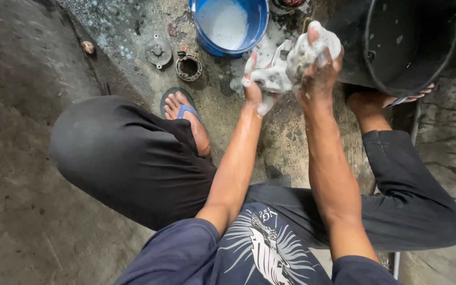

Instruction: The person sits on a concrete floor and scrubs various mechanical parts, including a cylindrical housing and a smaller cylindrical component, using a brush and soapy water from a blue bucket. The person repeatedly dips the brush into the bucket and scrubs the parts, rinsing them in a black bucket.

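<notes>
Dark printed shirt (262, 248) below, both hands, left hand (254, 87) and right hand (317, 68), curled tight around a foamy, lathered part (286, 66).

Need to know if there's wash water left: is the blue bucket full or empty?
Neither: the blue bucket holds white soapy liquid, foam across the inside. It stands upright; its top is cut off by the frame, so the level cannot be told.
</notes>
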